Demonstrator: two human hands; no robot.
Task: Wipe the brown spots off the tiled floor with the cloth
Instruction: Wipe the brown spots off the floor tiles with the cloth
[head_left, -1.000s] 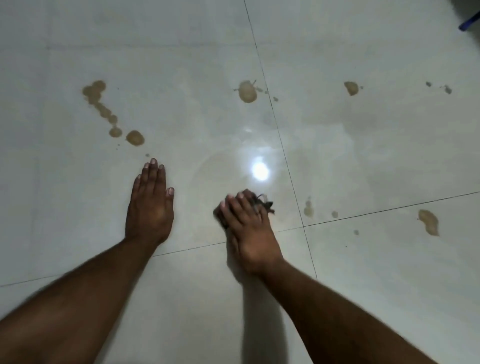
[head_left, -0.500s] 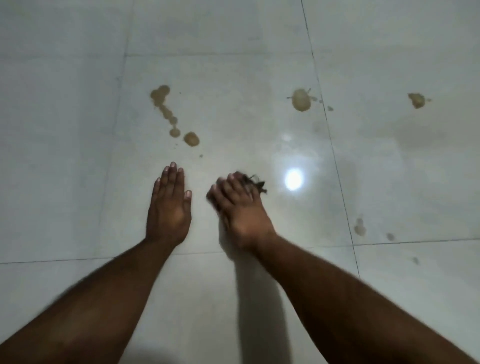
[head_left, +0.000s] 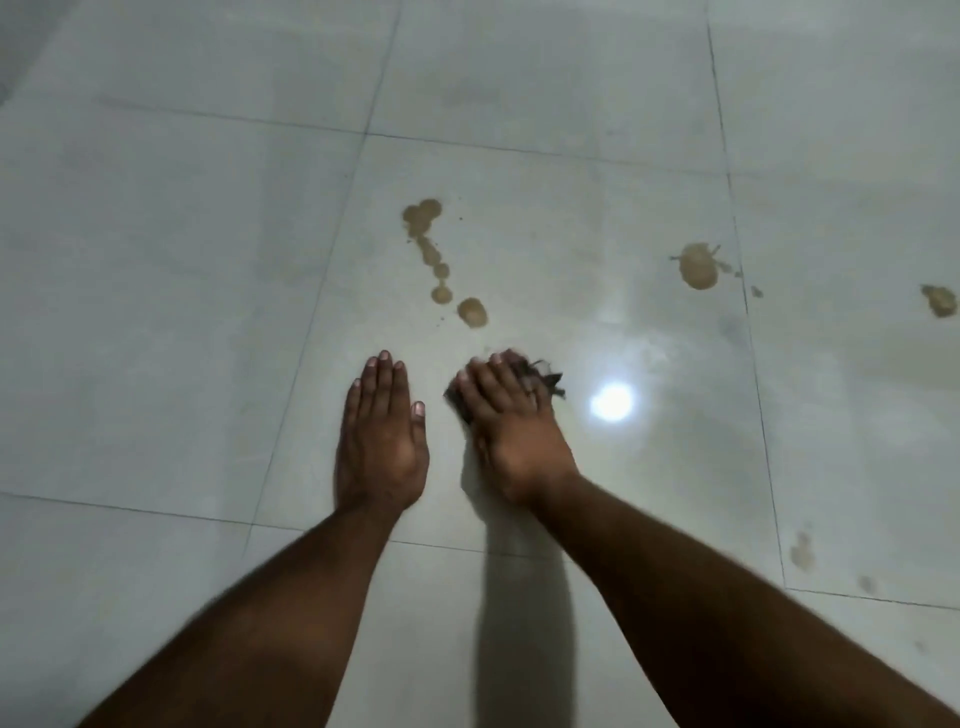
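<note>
1. An indoor room, most likely in a home, though which room cannot be told, since only the tiled floor (head_left: 519, 104) fills the view
2. The floor is laid with large, pale, glossy square tiles, parted by thin dark grout lines (head_left: 748, 312)
3. A bright round glare (head_left: 612, 401) from a lamp mirrors in the polished surface, while the rest is dim, as under indoor light
4. Brown spots (head_left: 441, 260) of spilled liquid lie scattered over several tiles, like a household spill
</note>
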